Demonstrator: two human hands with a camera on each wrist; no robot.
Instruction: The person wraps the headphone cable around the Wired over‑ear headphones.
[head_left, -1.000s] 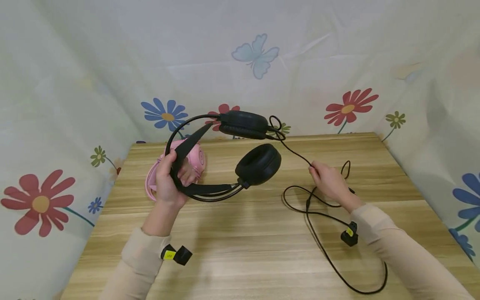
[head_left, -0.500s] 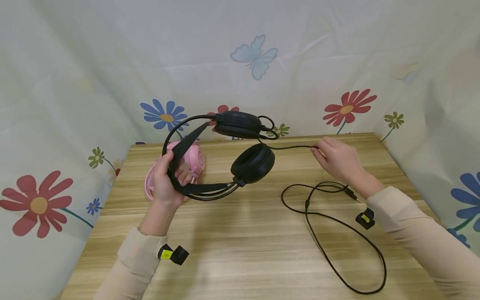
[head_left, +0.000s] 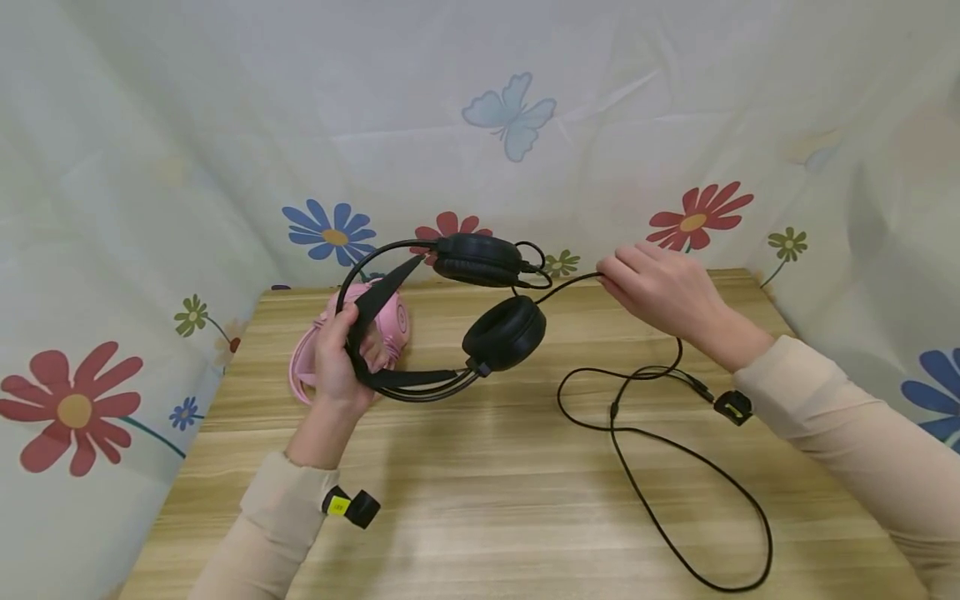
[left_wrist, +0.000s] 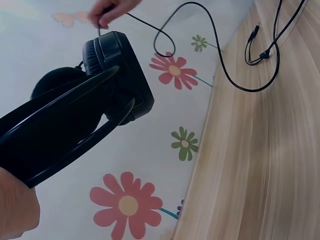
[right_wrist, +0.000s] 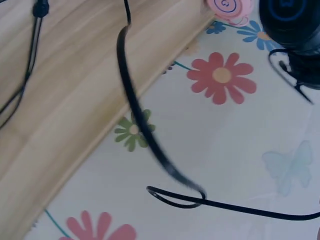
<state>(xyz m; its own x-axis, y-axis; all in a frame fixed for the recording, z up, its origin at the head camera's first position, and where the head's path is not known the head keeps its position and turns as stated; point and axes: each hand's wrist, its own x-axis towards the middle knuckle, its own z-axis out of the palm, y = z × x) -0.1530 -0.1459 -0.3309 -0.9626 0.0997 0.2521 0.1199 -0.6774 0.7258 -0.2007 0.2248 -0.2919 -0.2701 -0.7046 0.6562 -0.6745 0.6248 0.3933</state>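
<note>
Black over-ear headphones (head_left: 504,333) are held up over the table, with the earcups pointing right. My left hand (head_left: 343,357) grips them by the headband, its thumb over the outer band. My right hand (head_left: 671,293) pinches the black cable (head_left: 570,285) a short way from the earcups. In the left wrist view, the headband (left_wrist: 65,120) runs from my left hand (left_wrist: 17,207) to an earcup, and the fingers of my right hand (left_wrist: 114,11) are at the cable beyond. The right wrist view shows the cable (right_wrist: 137,110) hanging in a loose curve.
A pink headset (head_left: 392,321) lies on the wooden table (head_left: 480,500) behind my left hand. The rest of the cable (head_left: 753,500) lies in loops on the right, near its plug (head_left: 699,386). A flower-printed curtain (head_left: 420,108) surrounds the table's back and sides.
My right hand has moved up and then left toward the earcups, now lifting more cable off the table. The left hand and headphones have barely shifted.
</note>
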